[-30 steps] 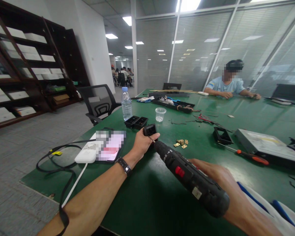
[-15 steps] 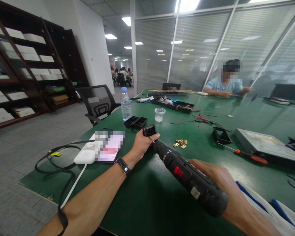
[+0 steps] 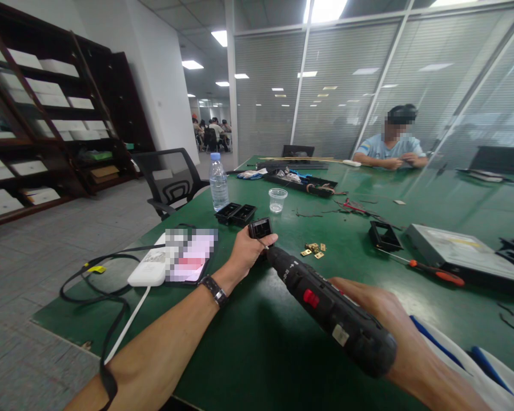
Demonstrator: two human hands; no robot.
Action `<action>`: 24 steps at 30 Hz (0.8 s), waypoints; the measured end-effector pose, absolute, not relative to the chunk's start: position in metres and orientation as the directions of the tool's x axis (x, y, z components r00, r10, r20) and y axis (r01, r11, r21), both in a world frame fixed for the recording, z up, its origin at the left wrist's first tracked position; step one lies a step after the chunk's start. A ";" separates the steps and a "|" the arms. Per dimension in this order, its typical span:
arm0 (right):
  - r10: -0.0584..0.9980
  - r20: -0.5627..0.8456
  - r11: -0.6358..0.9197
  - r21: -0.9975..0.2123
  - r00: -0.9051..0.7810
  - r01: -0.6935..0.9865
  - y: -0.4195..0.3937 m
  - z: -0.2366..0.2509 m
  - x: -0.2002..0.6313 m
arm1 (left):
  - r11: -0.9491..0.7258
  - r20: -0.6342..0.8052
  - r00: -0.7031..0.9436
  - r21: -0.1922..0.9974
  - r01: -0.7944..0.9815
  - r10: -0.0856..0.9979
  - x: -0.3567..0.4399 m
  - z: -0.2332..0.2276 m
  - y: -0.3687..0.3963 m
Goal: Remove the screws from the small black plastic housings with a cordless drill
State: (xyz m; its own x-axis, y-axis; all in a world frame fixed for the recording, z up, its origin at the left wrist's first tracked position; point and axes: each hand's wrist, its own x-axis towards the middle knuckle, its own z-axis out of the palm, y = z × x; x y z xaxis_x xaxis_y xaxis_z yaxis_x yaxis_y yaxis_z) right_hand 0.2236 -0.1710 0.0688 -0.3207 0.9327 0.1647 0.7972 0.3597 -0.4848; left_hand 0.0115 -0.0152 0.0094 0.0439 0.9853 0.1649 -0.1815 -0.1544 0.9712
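Note:
My left hand [image 3: 245,251] grips a small black plastic box [image 3: 261,228] above the table, its hollow side facing up. A watch is on that wrist. My right hand [image 3: 368,305] is wrapped round a black cordless drill [image 3: 325,308] with a red switch. The drill points left and away from me, and its bit meets the near side of the box beside my left thumb. Whether a screw is at the tip is too small to tell. Several brass plates [image 3: 314,250] lie on the table just right of the box.
Two black boxes [image 3: 235,213], a water bottle [image 3: 219,182] and a clear cup [image 3: 278,201] stand beyond my left hand. At right are a black frame [image 3: 385,236], a screwdriver [image 3: 441,276] and a metal case [image 3: 454,251]. A phone [image 3: 192,257] lies left. A person [image 3: 392,145] sits across.
My hands, the drill and the box hold nearly the same place. Across the table, the other person's hands have come together.

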 end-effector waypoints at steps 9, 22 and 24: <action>0.922 0.233 0.382 -0.399 -0.310 0.834 -0.171 0.069 0.224 | -0.304 0.302 -0.077 0.952 -0.019 0.950 0.008 0.007 -0.010; 0.915 0.237 0.402 -0.461 -0.327 0.791 -0.171 0.066 0.224 | -0.415 0.425 -0.084 0.903 0.114 0.901 0.004 0.004 -0.006; 0.921 0.220 0.388 -0.479 -0.320 0.787 -0.171 0.064 0.225 | -0.404 0.410 -0.098 0.912 0.075 0.907 0.005 0.004 -0.006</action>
